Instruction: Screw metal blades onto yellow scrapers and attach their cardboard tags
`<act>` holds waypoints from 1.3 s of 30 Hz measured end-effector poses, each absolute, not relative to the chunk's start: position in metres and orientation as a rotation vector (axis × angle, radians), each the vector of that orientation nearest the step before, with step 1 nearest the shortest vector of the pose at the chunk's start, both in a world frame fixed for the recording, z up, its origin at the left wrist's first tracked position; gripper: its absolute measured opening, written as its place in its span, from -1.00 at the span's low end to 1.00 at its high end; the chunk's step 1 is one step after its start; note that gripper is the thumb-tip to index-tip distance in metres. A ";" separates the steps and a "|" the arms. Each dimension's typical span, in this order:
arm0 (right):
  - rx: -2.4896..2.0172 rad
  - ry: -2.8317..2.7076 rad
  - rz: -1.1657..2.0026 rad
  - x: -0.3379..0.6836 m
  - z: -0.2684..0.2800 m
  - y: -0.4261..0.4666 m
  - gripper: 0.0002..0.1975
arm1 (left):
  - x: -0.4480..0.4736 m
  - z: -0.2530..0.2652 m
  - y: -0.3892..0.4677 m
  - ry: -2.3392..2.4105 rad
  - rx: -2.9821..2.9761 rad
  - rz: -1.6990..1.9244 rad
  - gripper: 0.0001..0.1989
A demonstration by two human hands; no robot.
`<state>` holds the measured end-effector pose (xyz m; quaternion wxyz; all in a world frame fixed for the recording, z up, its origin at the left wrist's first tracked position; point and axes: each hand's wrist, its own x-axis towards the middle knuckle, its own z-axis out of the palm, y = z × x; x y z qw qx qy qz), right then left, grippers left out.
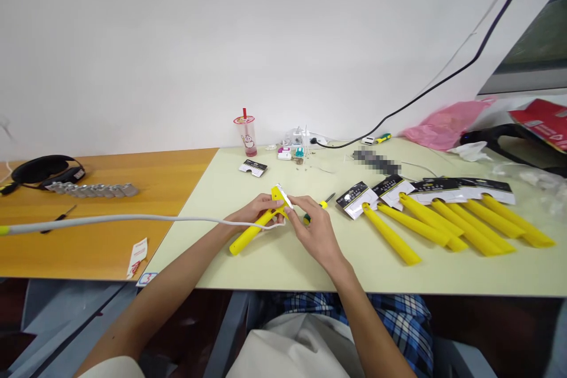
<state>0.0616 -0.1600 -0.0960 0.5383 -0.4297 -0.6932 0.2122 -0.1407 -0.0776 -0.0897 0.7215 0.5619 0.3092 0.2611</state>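
A yellow T-shaped scraper [248, 238] is held slantwise over the pale table, its handle toward me. My left hand [259, 208] is closed round the tool near its head. My right hand [315, 230] is closed in a pinch at the shiny white strip [282, 194] along the head. The fingers cover part of the head. Beyond my right hand lies a green and yellow screwdriver [325, 204], partly hidden. A white cable [177, 218] crosses in front of my left wrist.
Several carded yellow tools [392, 235] lie at right. A lidded cup [246, 137], a loose card [253, 168] and a power strip [297, 137] stand near the wall. At left are grey metal pieces [95, 190] and a black-handled screwdriver [62, 217]. A pink bag [445, 124] lies back right.
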 end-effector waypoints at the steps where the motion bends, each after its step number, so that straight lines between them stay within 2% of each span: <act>1: -1.013 -1.645 0.507 0.061 -0.096 -0.160 -0.73 | -0.141 -0.089 -0.078 0.679 1.244 0.572 -0.58; 25: -1.034 -1.650 0.534 0.065 -0.102 -0.157 -0.70 | -0.138 -0.095 -0.077 0.703 1.238 0.595 -0.51; 32: -1.123 -1.699 0.489 0.072 -0.107 -0.155 -0.60 | -0.134 -0.091 -0.075 0.763 1.099 0.833 -0.51; 39: -1.318 -1.938 0.274 0.109 -0.111 -0.150 -0.47 | -0.134 -0.093 -0.068 0.817 1.034 1.059 -0.48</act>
